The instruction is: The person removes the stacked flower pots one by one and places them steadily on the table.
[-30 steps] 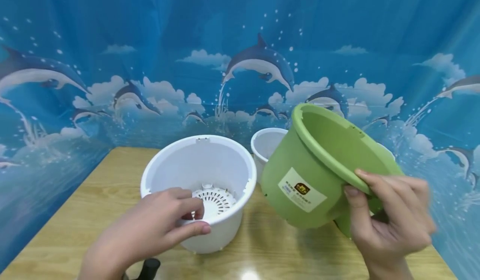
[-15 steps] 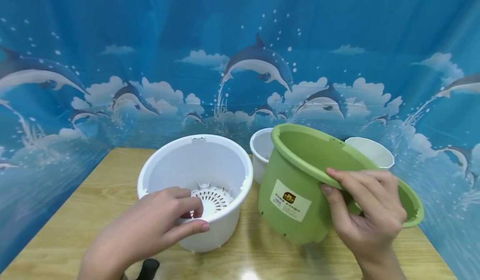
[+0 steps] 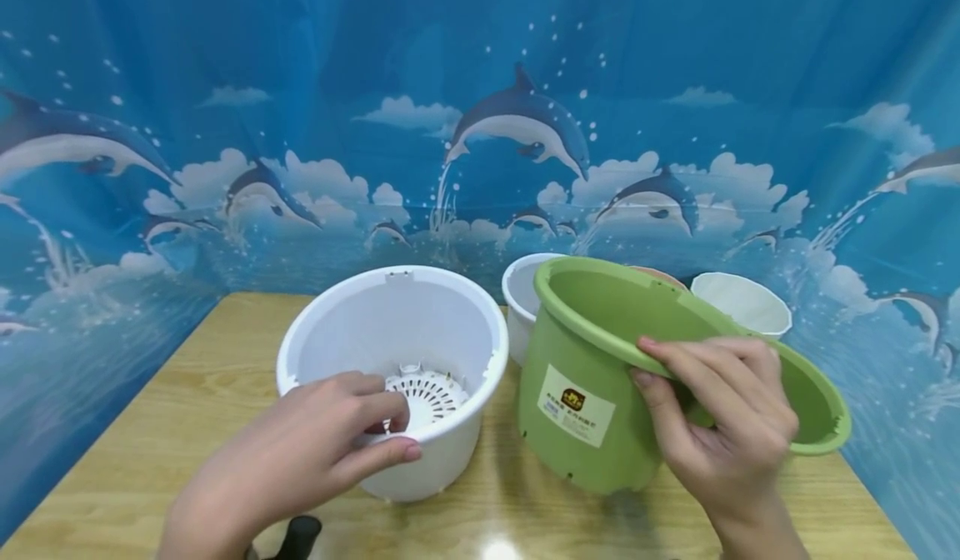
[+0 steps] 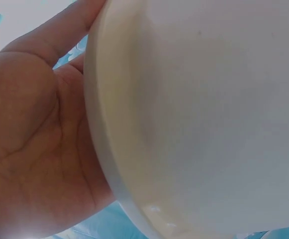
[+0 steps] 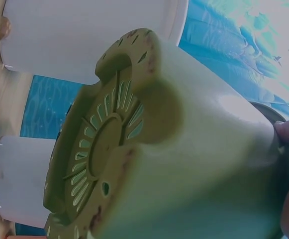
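My left hand (image 3: 322,435) grips the near rim of a white plastic flowerpot (image 3: 438,468), with the thumb outside and the fingers over the edge. This pot stands upright, and its slotted floor shows. My right hand (image 3: 723,418) pinches the rim of a green flowerpot (image 3: 558,352) between thumb and fingers. The green flowerpot is tilted, and a pale label (image 3: 576,406) is on its side. In the right wrist view its slotted underside (image 5: 107,144) shows. A second green pot (image 3: 817,402) is partly hidden behind my right hand.
Behind the green flowerpot stand a smaller white pot (image 3: 521,297), an orange-brown rim (image 3: 660,275) mostly hidden, and a white faceted pot (image 3: 742,302). A black object (image 3: 298,537) is at the wooden table's (image 3: 165,393) front. A dolphin-print curtain (image 3: 360,85) hangs behind.
My right hand has brought the green flowerpot down and left, tipping it more upright. The second green pot and the white faceted pot show more. My left hand keeps its grip in place.
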A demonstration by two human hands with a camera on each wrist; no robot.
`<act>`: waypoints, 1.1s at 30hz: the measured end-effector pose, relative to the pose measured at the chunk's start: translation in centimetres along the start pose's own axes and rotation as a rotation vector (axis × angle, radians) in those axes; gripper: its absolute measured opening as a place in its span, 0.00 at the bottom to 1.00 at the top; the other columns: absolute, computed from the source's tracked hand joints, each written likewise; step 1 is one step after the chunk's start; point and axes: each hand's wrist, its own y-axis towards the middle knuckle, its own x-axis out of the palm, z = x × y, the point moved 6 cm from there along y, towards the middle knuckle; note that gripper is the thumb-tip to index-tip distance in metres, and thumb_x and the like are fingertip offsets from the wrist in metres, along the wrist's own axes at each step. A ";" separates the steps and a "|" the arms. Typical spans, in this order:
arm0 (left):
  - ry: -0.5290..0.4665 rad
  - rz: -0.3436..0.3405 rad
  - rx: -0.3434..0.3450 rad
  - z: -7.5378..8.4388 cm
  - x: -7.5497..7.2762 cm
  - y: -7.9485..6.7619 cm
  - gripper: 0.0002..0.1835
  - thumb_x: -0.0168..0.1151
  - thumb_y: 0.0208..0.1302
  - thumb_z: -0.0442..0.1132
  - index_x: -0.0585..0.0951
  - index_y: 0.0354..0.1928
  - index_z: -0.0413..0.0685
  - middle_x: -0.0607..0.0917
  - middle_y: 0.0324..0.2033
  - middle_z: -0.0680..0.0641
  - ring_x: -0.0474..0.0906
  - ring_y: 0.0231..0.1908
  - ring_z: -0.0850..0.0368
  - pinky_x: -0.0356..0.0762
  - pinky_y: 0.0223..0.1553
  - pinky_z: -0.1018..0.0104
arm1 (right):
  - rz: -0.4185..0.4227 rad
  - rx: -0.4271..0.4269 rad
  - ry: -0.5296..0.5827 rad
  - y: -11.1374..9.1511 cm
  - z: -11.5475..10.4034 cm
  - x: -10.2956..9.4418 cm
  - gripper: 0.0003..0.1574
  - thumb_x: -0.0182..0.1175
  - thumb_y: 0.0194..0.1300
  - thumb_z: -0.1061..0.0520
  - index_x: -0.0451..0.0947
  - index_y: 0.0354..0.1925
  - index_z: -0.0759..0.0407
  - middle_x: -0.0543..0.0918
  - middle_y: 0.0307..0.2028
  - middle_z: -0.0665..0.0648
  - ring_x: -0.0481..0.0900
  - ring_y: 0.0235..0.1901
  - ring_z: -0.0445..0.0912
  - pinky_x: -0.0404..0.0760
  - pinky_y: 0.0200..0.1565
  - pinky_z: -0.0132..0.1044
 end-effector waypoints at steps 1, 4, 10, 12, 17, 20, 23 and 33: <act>-0.003 0.000 0.001 0.0 0.0 0.0 0.18 0.50 0.67 0.69 0.81 0.35 0.71 0.76 0.29 0.68 0.70 0.28 0.70 0.71 0.30 0.71 | -0.009 0.001 0.000 0.0 0.0 0.0 0.22 0.72 0.59 0.50 0.86 0.26 0.70 0.85 0.22 0.64 0.74 0.25 0.54 0.70 0.45 0.34; -0.004 -0.004 -0.004 0.0 0.0 0.1 0.18 0.50 0.67 0.69 0.81 0.36 0.71 0.76 0.29 0.68 0.70 0.28 0.70 0.71 0.30 0.71 | -0.047 0.006 -0.004 -0.1 0.1 0.1 0.23 0.71 0.61 0.49 0.86 0.27 0.70 0.85 0.23 0.64 0.74 0.26 0.55 0.69 0.46 0.34; -0.005 -0.013 -0.006 0.0 0.0 0.1 0.18 0.49 0.67 0.70 0.81 0.35 0.71 0.76 0.28 0.68 0.70 0.27 0.70 0.71 0.30 0.71 | -0.124 0.010 -0.012 -0.5 0.3 0.5 0.22 0.69 0.62 0.48 0.87 0.28 0.69 0.86 0.24 0.63 0.73 0.28 0.54 0.68 0.44 0.34; -0.004 -0.010 -0.003 0.0 0.1 0.1 0.18 0.49 0.67 0.69 0.81 0.35 0.71 0.75 0.28 0.68 0.70 0.27 0.70 0.71 0.30 0.71 | -0.140 0.007 -0.022 -0.6 0.4 0.5 0.22 0.69 0.63 0.48 0.87 0.28 0.68 0.86 0.24 0.63 0.73 0.28 0.54 0.67 0.43 0.34; 0.001 0.009 0.019 0.1 0.0 0.1 0.17 0.50 0.67 0.68 0.80 0.34 0.71 0.75 0.27 0.68 0.69 0.26 0.70 0.70 0.29 0.71 | -0.160 -0.006 -0.032 -0.8 0.6 0.8 0.21 0.68 0.63 0.49 0.87 0.27 0.67 0.86 0.24 0.62 0.72 0.27 0.53 0.66 0.40 0.34; -0.002 0.015 0.031 0.2 0.0 0.0 0.16 0.50 0.68 0.67 0.79 0.33 0.71 0.74 0.26 0.68 0.68 0.26 0.71 0.69 0.29 0.72 | -0.174 -0.011 -0.031 -0.9 0.7 0.9 0.20 0.68 0.63 0.49 0.88 0.27 0.67 0.87 0.24 0.61 0.72 0.27 0.53 0.65 0.39 0.34; -0.008 0.017 0.035 0.2 0.0 0.0 0.16 0.49 0.68 0.67 0.79 0.33 0.71 0.74 0.26 0.67 0.68 0.25 0.70 0.69 0.28 0.72 | -0.194 -0.015 -0.034 -1.0 0.8 1.0 0.20 0.67 0.63 0.49 0.88 0.28 0.66 0.87 0.24 0.60 0.73 0.26 0.52 0.64 0.39 0.34; -0.012 0.000 0.016 0.1 0.0 0.0 0.18 0.48 0.68 0.69 0.79 0.34 0.71 0.74 0.26 0.67 0.68 0.25 0.70 0.69 0.29 0.71 | -0.257 -0.032 -0.047 -1.3 0.7 1.4 0.19 0.65 0.65 0.49 0.89 0.29 0.63 0.87 0.25 0.57 0.73 0.25 0.50 0.63 0.38 0.33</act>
